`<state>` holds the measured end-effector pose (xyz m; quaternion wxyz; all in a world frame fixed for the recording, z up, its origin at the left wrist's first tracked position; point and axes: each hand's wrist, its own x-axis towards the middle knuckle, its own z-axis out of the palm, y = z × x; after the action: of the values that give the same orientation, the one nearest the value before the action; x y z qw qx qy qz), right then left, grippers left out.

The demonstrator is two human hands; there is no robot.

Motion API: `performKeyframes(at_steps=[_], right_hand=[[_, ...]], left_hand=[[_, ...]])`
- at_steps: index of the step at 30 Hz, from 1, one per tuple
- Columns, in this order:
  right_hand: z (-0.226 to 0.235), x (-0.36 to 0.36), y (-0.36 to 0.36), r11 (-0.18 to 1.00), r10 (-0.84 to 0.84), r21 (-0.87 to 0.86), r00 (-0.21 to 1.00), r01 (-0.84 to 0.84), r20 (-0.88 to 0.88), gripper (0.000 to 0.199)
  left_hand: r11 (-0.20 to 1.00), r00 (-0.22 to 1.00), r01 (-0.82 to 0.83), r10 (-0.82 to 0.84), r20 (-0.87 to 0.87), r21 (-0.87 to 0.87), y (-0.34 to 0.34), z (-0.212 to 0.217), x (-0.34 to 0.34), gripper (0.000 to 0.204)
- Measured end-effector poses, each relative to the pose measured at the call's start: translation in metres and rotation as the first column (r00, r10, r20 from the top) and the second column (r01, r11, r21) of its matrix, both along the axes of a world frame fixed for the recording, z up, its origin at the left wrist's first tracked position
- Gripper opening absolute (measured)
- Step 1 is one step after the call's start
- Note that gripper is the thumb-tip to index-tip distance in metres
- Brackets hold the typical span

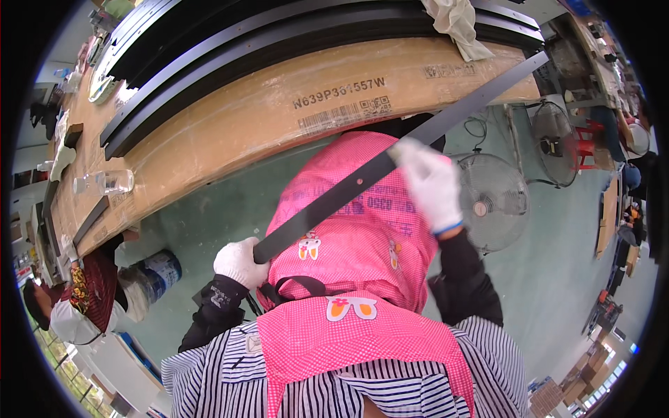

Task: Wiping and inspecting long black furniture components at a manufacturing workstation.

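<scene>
I hold a long flat black strip (446,118) slanting from lower left to upper right across my pink checked apron (355,230). My left hand (239,262), in a white glove, grips its lower end. In a white glove too, my right hand (431,182) closes around the strip near its middle. The strip's far end reaches over the edge of the long wooden workbench (230,125).
More black strips (279,35) lie stacked along the bench, with a white cloth (456,24) on them. A clear plastic bottle (104,182) lies on the bench at left. Two floor fans (491,202) stand on the green floor at right. A white bucket (155,273) sits under the bench.
</scene>
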<state>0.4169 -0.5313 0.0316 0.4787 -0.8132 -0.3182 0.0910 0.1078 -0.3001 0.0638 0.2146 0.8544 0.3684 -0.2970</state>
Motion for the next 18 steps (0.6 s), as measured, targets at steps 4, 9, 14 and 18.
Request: performKeyframes(at_steps=[4, 9, 14, 18], right_hand=[[-0.003, 0.098, -0.034, 0.896, -0.368, -0.181, 0.905, 0.406, 0.211, 0.027], [-0.008, -0.005, 0.011, 0.987, -0.058, -0.122, 0.939, 0.105, 0.339, 0.019], [0.000, -0.059, 0.034, 0.959, 0.259, -0.207, 0.890, -0.193, 0.375, 0.022], [0.003, 0.064, -0.001, 0.936, -0.340, -0.005, 0.908, 0.352, 0.244, 0.023]], left_hand=[[0.998, 0.994, 0.068, -0.069, 0.084, 0.010, -0.001, -0.004, 0.026, 0.042], [0.996, 0.983, 0.091, -0.092, 0.160, 0.018, -0.009, -0.010, 0.074, 0.043], [0.994, 0.979, 0.108, -0.101, 0.177, -0.029, -0.022, -0.011, 0.113, 0.040], [0.992, 0.968, 0.122, -0.111, 0.227, -0.036, -0.022, -0.009, 0.137, 0.041]])
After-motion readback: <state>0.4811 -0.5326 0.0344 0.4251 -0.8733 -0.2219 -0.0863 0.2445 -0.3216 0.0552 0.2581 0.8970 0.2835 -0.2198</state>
